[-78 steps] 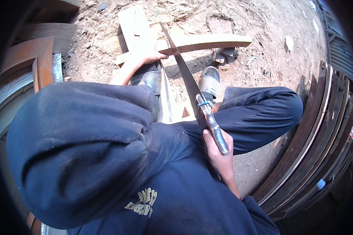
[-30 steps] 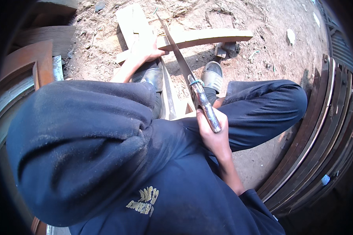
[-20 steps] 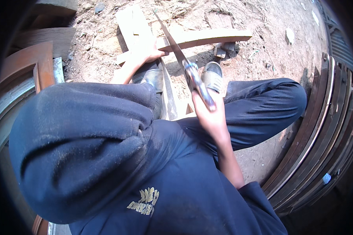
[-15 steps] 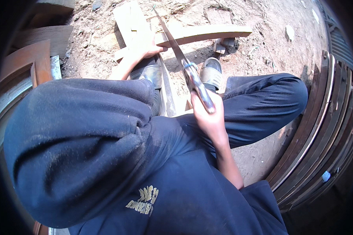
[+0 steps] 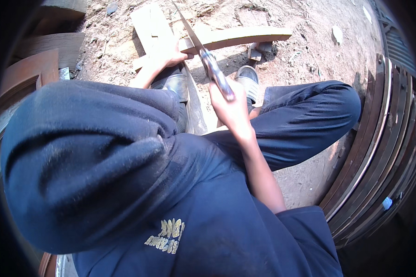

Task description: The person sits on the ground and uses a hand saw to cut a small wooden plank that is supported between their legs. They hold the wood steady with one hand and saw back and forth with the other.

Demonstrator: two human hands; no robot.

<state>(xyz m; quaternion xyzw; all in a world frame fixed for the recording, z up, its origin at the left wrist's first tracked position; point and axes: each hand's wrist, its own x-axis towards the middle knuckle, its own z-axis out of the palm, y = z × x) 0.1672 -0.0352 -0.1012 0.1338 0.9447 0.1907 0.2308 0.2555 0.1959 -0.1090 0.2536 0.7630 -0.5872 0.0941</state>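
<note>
With my left hand [image 5: 169,57], fingers curled, I hold a pale long board [image 5: 245,37] where it crosses a short pale plank [image 5: 144,25], near my sandalled left foot [image 5: 170,88]. My right hand [image 5: 224,104] is closed round the worn handle of a handsaw [image 5: 193,36], whose long blade points away from me, slanting across the long board. The right end of that board lies over a small wood block [image 5: 257,51]. My right foot in a ridged sandal [image 5: 247,85] is below the block, and a long narrow piece of wood [image 5: 195,117] lies between my legs.
Brown wooden frames [image 5: 34,69] and weathered boards [image 5: 55,46] lie at the left. A pile of dark long boards [image 5: 370,134] runs along the right, beside a corrugated metal sheet [image 5: 397,55]. Dirt ground [image 5: 309,55] stretches under and beyond the work. My bent dark-clad legs frame it.
The saw has slid away from me, up and leftward, with my right hand following it toward the board. My left hand stays on the board, and the whole view has shifted slightly.
</note>
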